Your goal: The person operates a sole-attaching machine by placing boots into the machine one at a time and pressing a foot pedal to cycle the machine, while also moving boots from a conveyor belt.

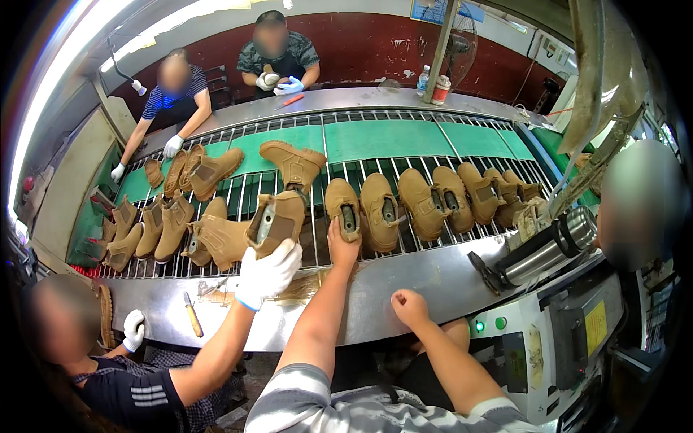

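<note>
My left hand point(343, 244) reaches onto the metal-bar rack and grips the near end of a tan boot point(341, 195), whose opening faces me. My right hand point(411, 307) is closed in a loose fist above the steel ledge, with no object showing in it. Just right of the gripped boot lies another tan boot point(380, 209), the first of several in a row. To the left, a co-worker's white-gloved hand point(268, 274) holds a tan boot point(276, 222) by its shaft, close beside my left forearm. Beyond it a tan boot point(294, 164) stands with its toe leftward.
More boots point(173, 220) crowd the rack's left side. A wooden-handled knife point(193, 317) lies on the steel ledge point(375, 289). A steel thermos point(538, 252) and a control box point(548, 346) stand to the right. Two people sit across a green belt point(386, 138); others flank me.
</note>
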A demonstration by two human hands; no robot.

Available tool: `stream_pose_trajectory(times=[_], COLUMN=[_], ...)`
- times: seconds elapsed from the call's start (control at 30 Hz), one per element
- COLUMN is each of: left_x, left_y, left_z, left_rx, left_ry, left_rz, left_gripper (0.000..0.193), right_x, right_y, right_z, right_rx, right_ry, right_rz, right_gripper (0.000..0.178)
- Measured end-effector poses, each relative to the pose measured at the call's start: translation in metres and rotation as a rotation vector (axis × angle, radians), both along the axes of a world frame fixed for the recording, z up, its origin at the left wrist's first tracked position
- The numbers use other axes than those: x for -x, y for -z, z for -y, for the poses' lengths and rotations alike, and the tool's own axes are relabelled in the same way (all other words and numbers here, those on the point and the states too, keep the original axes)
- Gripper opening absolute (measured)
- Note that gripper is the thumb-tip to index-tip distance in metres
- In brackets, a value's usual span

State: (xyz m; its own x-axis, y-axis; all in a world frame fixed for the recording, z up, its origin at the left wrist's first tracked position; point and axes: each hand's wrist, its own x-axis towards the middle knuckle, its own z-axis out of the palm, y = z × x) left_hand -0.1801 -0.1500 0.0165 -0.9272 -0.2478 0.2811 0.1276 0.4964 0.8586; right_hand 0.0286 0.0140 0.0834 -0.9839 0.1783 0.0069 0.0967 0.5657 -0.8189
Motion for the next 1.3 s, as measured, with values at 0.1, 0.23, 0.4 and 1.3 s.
stream_pose_trajectory(times=[0.1,0.23,0.4,1.3], left_x=[-0.004,0.012,0.094,0.097], left_y=[-0.009,0.005,0.047,-0.241], left_z=[0.017,0.065,0.097,0.131], left_rx=[0.000,-0.154,-0.062,-0.461], left_ry=[0.199,0.378,0.053,0.512], left_rz=[0.022,0.100,0.109,0.576], left_gripper=[0.084,0.056,0.033,0.022], right_x=[0.024,0.036,0.041,0.041], right_y=[0.033,0.052,0.054,0.068], right_z=[-0.006,-0.002,-0.001,-0.015], right_rx=[-0.293,-0.507,-0.476,-0.251], right_ry=[0.020,0.085,0.032,0.008], right_rz=[-0.127,-0.237,-0.186,0.014], right_gripper=[0.011,0.010,0.013,0.015])
